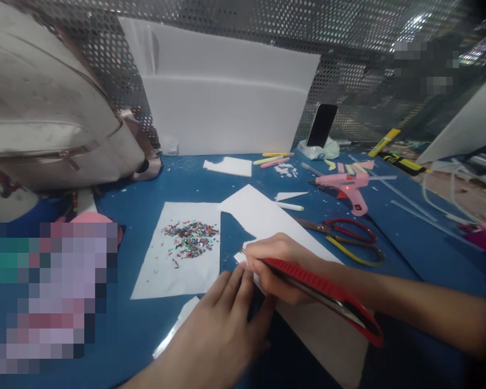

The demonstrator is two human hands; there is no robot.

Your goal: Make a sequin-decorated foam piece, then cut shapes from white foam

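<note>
My right hand (283, 267) is closed around a red utility knife (328, 294), its handle slanting back toward the lower right. The blade end points down at a small piece of white board (240, 258); the tip is mostly hidden by my fingers. My left hand (229, 319) lies with fingers stretched forward, their tips beside the knife's point and touching the small white piece. A larger white board (263, 213) stretches under my right hand and forearm. Left of it, a white sheet (154, 278) bears a heap of colourful glitter bits (192, 237).
Scissors (350, 237), a pink glue gun (346, 186) and a capped marker (289, 206) lie to the right. Behind are glue sticks (273, 160), board scraps (230, 166) and a propped phone (323, 125). A pale backpack (52, 119) stands at left on the blue table (137, 189).
</note>
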